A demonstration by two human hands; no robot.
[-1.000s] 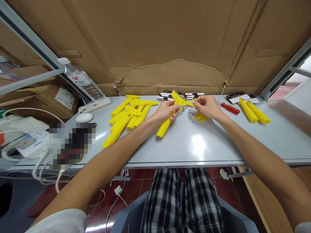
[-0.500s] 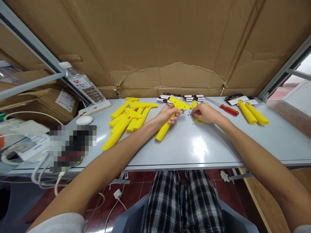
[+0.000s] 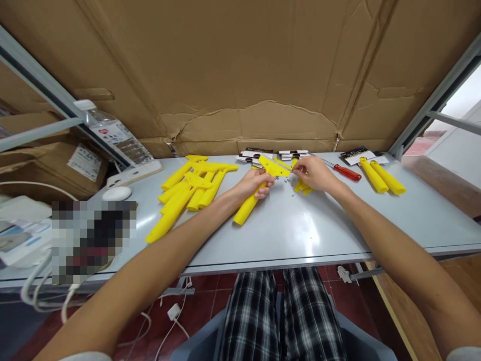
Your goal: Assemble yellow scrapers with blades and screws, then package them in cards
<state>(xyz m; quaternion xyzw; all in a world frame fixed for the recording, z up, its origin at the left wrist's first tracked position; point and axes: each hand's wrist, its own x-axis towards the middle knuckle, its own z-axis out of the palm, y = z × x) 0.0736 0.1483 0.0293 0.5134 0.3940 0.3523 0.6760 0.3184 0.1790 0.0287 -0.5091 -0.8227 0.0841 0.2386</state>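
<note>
My left hand (image 3: 257,185) is closed round a yellow plastic handle (image 3: 246,210) with a flat triangular head, which points up and to the right. At the right end of that head, the fingertips of my right hand (image 3: 311,173) are pinched together. Whatever lies between them is too small to make out. Small metal parts (image 3: 286,180), perhaps nuts, lie scattered on the table below the head. Beneath my right hand are several small yellow plastic pieces (image 3: 302,187). A pile of similar yellow handles (image 3: 184,193) lies left of my left hand.
A red-handled screwdriver (image 3: 347,173) lies to the right, beside two yellow tubular grips (image 3: 387,178) and printed cards (image 3: 355,155). More cards (image 3: 255,154) lie at the back against the cardboard (image 3: 240,120). A bottle (image 3: 120,138), power strip (image 3: 135,173) and white mouse (image 3: 116,193) are left.
My right hand has lifted from the small metal parts to the end of the triangular head. My left hand keeps its hold on the handle. The whole view has shifted slightly.
</note>
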